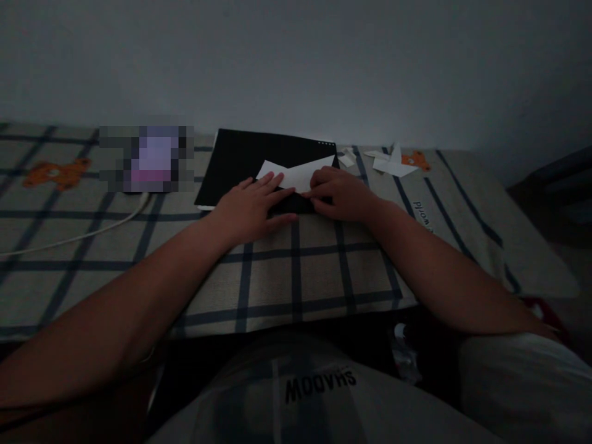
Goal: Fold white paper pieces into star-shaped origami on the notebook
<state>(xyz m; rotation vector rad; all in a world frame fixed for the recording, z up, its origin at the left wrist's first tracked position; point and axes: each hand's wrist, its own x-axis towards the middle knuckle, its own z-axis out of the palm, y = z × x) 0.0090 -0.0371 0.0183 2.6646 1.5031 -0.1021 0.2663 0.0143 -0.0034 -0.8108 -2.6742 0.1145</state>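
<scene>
A folded sheet of white paper [298,177] lies on a black notebook or folder [240,151], its upper edge dipping in a V. My left hand [250,206] rests flat with fingers spread, its fingertips pressing the paper's left part and its thumb pointing right. On the other side, my right hand [340,192] is closed, fingers curled at the paper's right part and a fingertip at its lower edge. The fold under the fingers is partly hidden.
A folded white paper figure [395,163] and a small paper piece [348,157] sit to the right. At left is a blurred-out phone [155,157] with a white cable [99,229]. A checked tablecloth [319,271] covers the table, which meets a wall [296,68].
</scene>
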